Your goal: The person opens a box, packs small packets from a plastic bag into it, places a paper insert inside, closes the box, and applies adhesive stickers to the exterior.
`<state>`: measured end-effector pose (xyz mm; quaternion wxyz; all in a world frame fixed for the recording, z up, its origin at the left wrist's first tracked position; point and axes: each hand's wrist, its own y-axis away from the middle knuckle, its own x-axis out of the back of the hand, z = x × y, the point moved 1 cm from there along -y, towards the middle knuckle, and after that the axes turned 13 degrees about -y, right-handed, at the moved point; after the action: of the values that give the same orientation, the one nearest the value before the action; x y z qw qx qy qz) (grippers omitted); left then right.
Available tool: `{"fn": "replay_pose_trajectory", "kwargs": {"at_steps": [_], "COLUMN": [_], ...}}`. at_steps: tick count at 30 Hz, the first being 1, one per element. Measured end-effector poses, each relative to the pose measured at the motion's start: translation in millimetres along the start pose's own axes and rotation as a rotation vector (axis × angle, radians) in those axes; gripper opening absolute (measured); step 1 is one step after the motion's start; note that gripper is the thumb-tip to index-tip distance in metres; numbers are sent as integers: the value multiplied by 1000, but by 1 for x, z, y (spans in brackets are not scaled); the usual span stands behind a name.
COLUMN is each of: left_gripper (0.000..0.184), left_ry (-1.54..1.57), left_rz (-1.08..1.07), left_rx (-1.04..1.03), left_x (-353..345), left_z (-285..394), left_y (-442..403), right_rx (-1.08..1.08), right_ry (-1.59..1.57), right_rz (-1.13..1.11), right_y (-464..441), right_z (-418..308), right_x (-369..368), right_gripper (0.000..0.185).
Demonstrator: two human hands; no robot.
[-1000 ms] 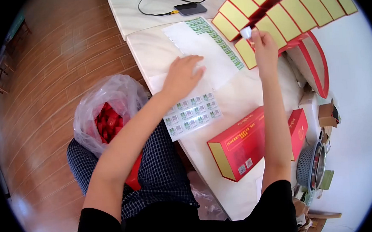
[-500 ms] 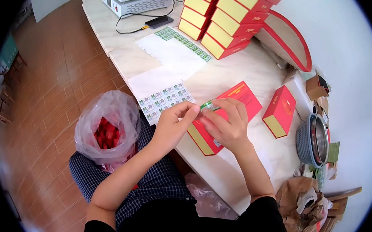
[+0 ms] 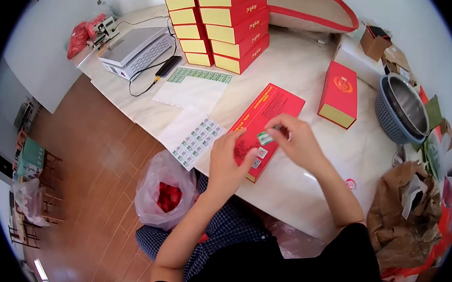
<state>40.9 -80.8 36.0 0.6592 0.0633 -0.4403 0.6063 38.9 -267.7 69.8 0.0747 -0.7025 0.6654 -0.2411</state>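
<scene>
A long red box (image 3: 281,104) lies flat on the marble-topped table, with gold print, a QR code and a small white square label on its top. My left hand (image 3: 228,162) is on the box's left part, fingers apart and holding nothing. Over the box, my right hand (image 3: 298,142) pinches a small green and white sticker (image 3: 265,137) between thumb and fingers. Left of the box lie a sheet of green and white stickers with codes (image 3: 199,142) and, farther back, a sheet with a row of green stickers (image 3: 200,75).
Stacked red and gold boxes (image 3: 236,30) rise at the back. Another red box (image 3: 339,88) lies to the right, near nested basins (image 3: 404,107) and brown paper (image 3: 404,217). A scale (image 3: 136,50) and a phone (image 3: 168,66) are back left. A plastic bag (image 3: 162,208) holds red packets.
My right hand has come back from the box stack with the sticker. My left hand has left the sheet and moved onto the red box. The view has turned toward the back of the room.
</scene>
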Motion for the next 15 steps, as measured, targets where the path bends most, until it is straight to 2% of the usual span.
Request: {"fn": "replay_pose_trajectory", "kwargs": {"at_steps": [1,2,3,5,8,13,15], "left_gripper": [52,76,76,82,83,81,78], "left_ry": [-214,-309,-306,-564,-617,-576,-537], "left_rz": [56,-56,-60,-88,-161,-228,-301], "left_rx": [-83,-35,-32,-10,-24,-57,-147], "left_x": [-7,-16,-22,-32,-30,-5,8], "left_z": [2,1,3,8,5,-5,-14], "left_y": [0,1,2,3,4,5,6], "right_rx": [-52,-163,-169,-179,-176,-236,-246], "right_ry": [8,18,19,64,122,94,73], "right_rz": [23,6,4,-78,-159,-245,-256], "right_y": [-2,-5,-6,-9,-9,-10,-8], "right_z": [6,6,5,6,14,25,28], "right_x": [7,13,16,21,21,12,10], "right_gripper": [10,8,8,9,10,11,12]}}
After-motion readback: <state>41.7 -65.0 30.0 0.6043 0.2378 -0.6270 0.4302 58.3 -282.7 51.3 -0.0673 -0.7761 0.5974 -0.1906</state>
